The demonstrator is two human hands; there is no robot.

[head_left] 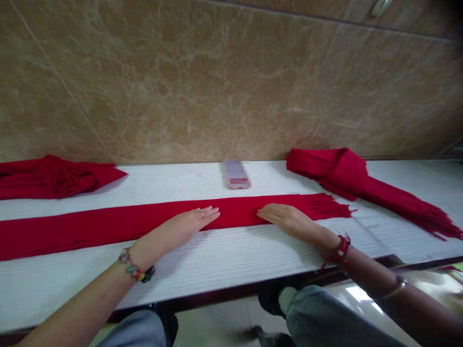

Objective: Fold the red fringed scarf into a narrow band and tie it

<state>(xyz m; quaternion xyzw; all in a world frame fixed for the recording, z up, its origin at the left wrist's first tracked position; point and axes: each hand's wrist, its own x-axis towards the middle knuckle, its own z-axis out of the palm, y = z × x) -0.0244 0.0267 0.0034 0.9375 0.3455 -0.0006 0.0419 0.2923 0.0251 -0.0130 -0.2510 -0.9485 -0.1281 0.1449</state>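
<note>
A long red scarf (119, 224) lies flat in a narrow strip along the white surface, its fringe at the right end. My left hand (195, 219) rests palm down on the middle of it, fingers stretched out and pointing right. Facing it, my right hand (284, 219) lies on the scarf nearer the fringe, with its fingers extended and close together, pointing left. A short stretch of red cloth shows between the two hands. Neither hand holds anything. The scarf's left end runs out of view.
Behind the scarf, a phone (236, 174) lies against the wall side. A second red scarf (329, 168), loosely folded with a fringed tail, is at the right. Bunched red cloth (68, 178) lies at the left. A brown marble-patterned wall (202, 82) bounds the white bench-like surface (173, 274).
</note>
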